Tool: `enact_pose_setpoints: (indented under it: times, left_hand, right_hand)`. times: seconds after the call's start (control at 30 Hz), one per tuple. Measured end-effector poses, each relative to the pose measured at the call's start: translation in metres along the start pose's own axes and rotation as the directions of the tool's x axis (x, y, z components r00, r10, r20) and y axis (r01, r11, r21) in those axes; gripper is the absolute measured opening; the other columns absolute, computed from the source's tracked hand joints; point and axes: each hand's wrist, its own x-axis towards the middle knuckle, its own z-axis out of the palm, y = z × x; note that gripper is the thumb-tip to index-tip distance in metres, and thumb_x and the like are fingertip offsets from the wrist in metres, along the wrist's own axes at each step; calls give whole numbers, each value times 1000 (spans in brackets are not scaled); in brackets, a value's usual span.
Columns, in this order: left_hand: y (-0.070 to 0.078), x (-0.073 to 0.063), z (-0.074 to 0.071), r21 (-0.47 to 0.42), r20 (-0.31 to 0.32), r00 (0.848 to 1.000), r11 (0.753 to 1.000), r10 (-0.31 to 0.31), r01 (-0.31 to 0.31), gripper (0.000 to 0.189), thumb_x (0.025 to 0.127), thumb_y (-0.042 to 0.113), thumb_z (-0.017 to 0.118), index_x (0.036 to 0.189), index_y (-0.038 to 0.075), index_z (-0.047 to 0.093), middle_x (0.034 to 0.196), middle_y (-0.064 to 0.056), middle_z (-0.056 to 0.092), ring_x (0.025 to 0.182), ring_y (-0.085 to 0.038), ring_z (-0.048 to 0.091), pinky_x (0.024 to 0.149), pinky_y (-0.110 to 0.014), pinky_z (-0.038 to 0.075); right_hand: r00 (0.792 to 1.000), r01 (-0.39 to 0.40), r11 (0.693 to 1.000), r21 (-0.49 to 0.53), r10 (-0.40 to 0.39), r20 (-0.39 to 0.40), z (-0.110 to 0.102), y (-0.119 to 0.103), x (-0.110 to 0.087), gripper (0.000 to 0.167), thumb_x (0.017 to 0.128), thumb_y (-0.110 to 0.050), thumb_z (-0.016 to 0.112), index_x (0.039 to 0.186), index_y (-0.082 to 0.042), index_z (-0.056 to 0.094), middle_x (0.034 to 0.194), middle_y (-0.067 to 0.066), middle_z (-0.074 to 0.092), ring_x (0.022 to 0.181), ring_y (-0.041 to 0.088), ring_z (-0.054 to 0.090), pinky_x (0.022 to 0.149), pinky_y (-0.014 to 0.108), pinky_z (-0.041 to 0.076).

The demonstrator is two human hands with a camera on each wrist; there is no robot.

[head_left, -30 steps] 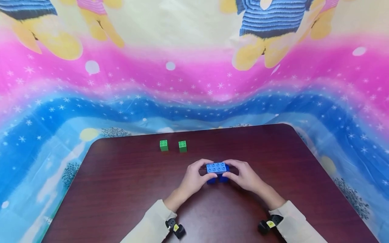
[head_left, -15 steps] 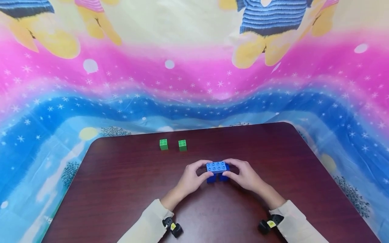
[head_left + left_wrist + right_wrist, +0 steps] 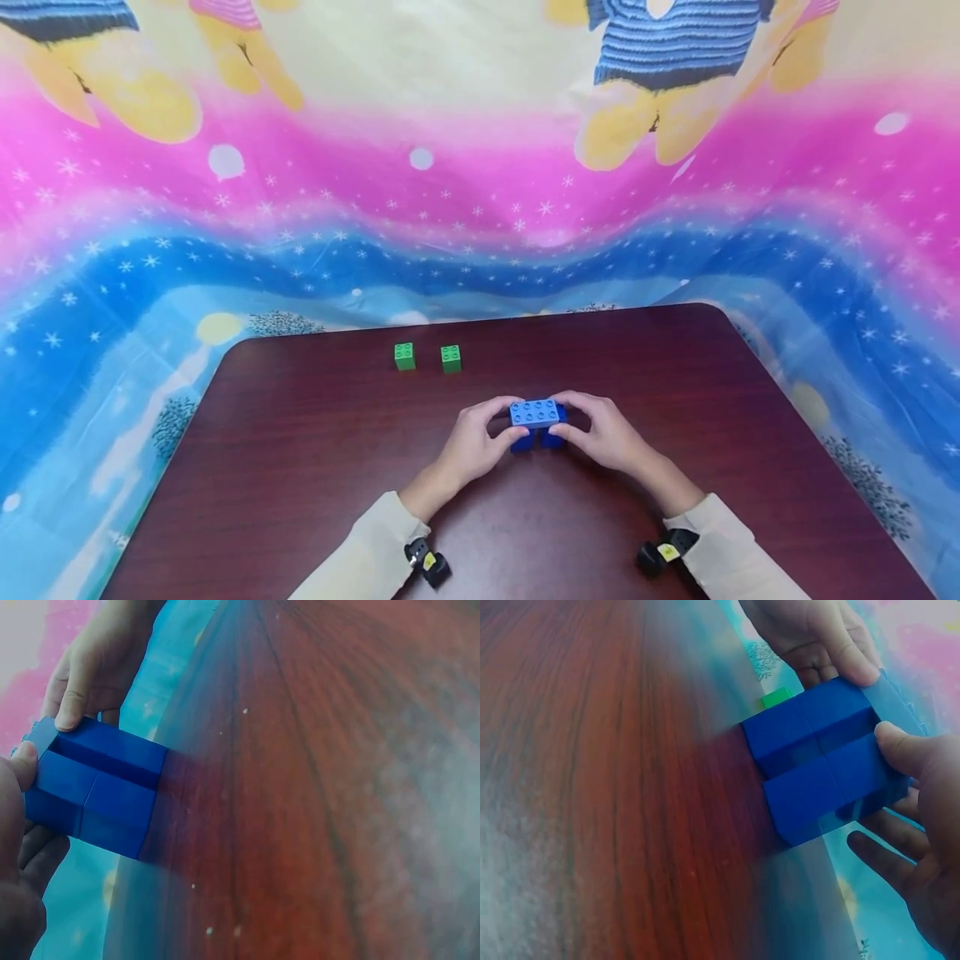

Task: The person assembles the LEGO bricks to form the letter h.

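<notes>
A light blue building brick with studs on top bridges two dark blue brick columns standing side by side on the table. Seams in both wrist views show stacked bricks in each column, and a narrow gap runs between the columns. My left hand pinches the left end of the structure, thumb on the near side. On the right end, my right hand grips in the same way, its thumb near the top of the right column. Fingers behind the bricks are partly hidden.
Two green bricks stand apart on the dark wooden table, beyond and left of my hands. A patterned cloth hangs along the table's back and sides.
Both hands keep their grip, and the brick structure stays in place. My left forearm and thumb have shifted very slightly.
</notes>
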Motion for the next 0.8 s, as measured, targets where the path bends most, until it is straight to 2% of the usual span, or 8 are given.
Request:
enact_pose_setpoints:
  times: [0.2, 0.4, 0.7, 0.8]
  left_hand:
    - [3, 0, -1, 80, 0, 1000, 997, 16, -16, 36, 92, 23, 78, 125, 9, 68, 118, -4, 73, 110, -15, 68, 96, -35, 54]
    - [1, 0, -1, 85, -3, 1000, 996, 13, -13, 37, 91, 22, 79, 124, 8, 69, 118, -6, 73, 111, -15, 68, 96, -35, 55]
    - [0, -1, 1, 76, -26, 999, 996, 40, -38, 37, 92, 22, 78, 124, 8, 69, 117, -6, 73, 110, -17, 69, 95, -35, 55]
    - [0, -2, 2, 67, -30, 999, 997, 33, -31, 37, 92, 22, 78, 125, 8, 69, 118, -6, 73, 111, -17, 69, 94, -35, 55]
  right_hand:
    - [1000, -26, 1000, 16, 26, -2, 0, -5, -1, 40, 92, -25, 78, 129, -14, 67, 120, -1, 70, 106, 16, 67, 96, 48, 54]
    - [997, -68, 991, 111, 72, -32, 5, -4, -1, 36, 96, -31, 72, 128, -14, 69, 119, 0, 71, 100, 15, 68, 91, 42, 57]
    - [997, -20, 987, 158, 32, -71, 9, -4, 0, 28, 95, -21, 74, 122, -16, 69, 111, 1, 72, 94, 16, 70, 85, 38, 60]
    - [997, -15, 986, 165, 27, -73, 9, -4, -1, 28, 96, -20, 73, 123, -16, 69, 112, 1, 72, 95, 16, 70, 85, 38, 59]
